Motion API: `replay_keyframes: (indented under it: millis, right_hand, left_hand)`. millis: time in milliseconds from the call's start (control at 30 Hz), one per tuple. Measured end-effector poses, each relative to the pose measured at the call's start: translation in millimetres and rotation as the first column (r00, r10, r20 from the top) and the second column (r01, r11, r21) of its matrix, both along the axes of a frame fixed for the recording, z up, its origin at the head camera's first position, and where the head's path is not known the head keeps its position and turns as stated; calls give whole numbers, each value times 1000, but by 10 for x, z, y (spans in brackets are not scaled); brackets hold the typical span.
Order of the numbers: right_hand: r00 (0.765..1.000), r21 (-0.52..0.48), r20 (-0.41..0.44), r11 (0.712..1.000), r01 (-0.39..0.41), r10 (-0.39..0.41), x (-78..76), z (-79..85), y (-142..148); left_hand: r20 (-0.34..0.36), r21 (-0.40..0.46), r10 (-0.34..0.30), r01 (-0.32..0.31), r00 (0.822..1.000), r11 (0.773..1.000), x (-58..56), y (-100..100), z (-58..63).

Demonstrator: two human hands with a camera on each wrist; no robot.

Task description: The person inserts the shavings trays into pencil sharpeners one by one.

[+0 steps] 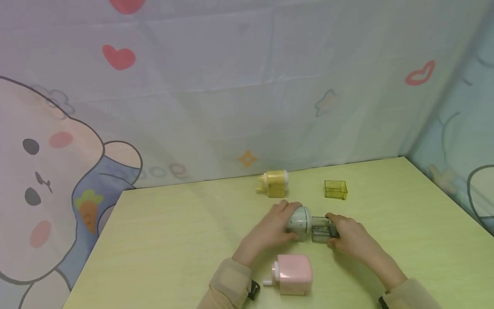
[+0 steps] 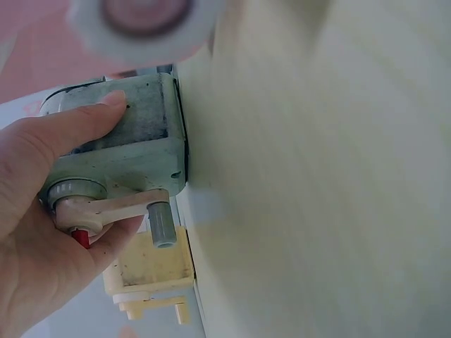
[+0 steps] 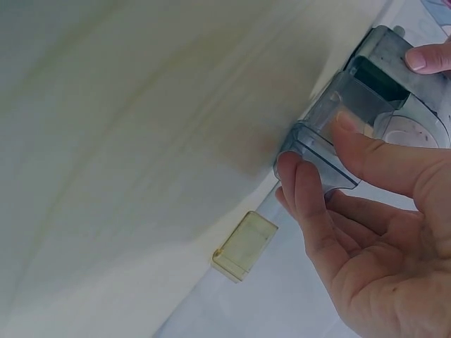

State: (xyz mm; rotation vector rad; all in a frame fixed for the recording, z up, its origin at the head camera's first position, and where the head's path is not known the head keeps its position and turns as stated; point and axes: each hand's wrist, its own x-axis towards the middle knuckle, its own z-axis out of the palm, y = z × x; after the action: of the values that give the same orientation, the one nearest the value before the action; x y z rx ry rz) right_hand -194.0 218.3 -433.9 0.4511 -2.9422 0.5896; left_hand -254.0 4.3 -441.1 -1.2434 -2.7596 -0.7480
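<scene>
My left hand grips a pale green crank pencil sharpener around its body. In the left wrist view, the thumb lies along the sharpener's dark side, and the crank handle points toward the camera. My right hand pinches the outer end of a clear grey shavings drawer between thumb and fingers. The drawer's inner end is at the open slot of the sharpener; how far inside it sits I cannot tell.
Nearer the person, a pink pencil sharpener lies between the forearms. Behind the hands stands a yellow sharpener; to its right, a separate yellow clear drawer rests on the table. A printed cloth hangs along the back edge.
</scene>
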Motion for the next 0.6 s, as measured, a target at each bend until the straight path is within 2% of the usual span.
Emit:
replay_keyframes:
  millis: [333,600]
  right_hand:
    - [1000,3,2,1000,4,-4,14,9,-21]
    - [1000,4,-30,1000,-3,3,7,2,-38]
  left_hand:
    - [-9,-2,-4,4,1000,1000,-10,21,-23]
    - [-20,0,-14,14,1000,1000,-8,30,-18]
